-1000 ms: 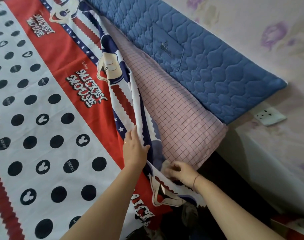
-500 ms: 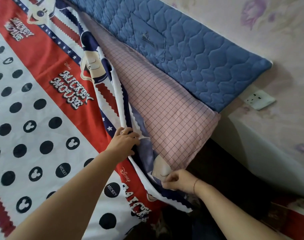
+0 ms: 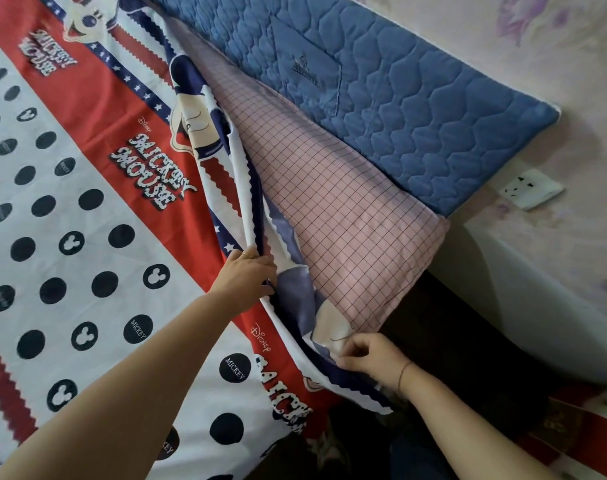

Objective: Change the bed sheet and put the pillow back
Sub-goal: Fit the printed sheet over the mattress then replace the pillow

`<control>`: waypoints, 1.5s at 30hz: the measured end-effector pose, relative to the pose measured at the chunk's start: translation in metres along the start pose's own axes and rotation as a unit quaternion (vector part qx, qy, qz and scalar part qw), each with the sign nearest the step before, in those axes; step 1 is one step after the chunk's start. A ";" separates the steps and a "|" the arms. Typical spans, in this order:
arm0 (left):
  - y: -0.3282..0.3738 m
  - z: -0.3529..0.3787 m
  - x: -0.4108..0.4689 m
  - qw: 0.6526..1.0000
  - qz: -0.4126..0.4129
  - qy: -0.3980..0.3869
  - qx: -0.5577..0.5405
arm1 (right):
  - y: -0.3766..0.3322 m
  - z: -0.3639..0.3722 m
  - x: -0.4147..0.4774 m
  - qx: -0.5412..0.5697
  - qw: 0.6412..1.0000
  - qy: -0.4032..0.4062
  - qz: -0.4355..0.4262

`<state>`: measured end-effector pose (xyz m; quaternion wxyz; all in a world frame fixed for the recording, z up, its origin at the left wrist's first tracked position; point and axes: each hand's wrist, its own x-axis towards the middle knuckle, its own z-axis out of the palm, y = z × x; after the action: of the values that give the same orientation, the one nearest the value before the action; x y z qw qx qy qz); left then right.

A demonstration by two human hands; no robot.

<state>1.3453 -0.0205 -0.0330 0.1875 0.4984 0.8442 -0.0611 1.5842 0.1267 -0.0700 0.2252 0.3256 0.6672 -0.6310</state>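
Task item: printed sheet point(image 3: 87, 220), spread over the pink checked mattress point(image 3: 347, 237), edge folded back near the corner. Fold clamped in left hand point(image 3: 246, 275), hem pinched by right hand point(image 3: 371, 355) (presumably to draw it taut for tucking). Blue quilted pad point(image 3: 399, 98) against the wall point(image 3: 503, 46) beyond.

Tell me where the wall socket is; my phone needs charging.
Head view, right side: the wall socket sits on the wall beside the corner of the blue quilted pad.

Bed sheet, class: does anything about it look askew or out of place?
Yes. The Mickey Mouse bed sheet is folded back along one edge, pale underside showing, against the pink checked bedding. The left hand grips the fold; the right hand pinches the edge.
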 end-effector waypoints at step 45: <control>0.153 -0.098 0.213 0.838 -0.061 0.132 -0.526 | -0.016 -0.196 0.059 0.173 0.931 0.321 -0.010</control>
<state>1.3601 0.2580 -0.0107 0.3044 0.2758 0.7943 0.4475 1.5539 0.3290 -0.0807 -0.0671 0.5378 0.5877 -0.6007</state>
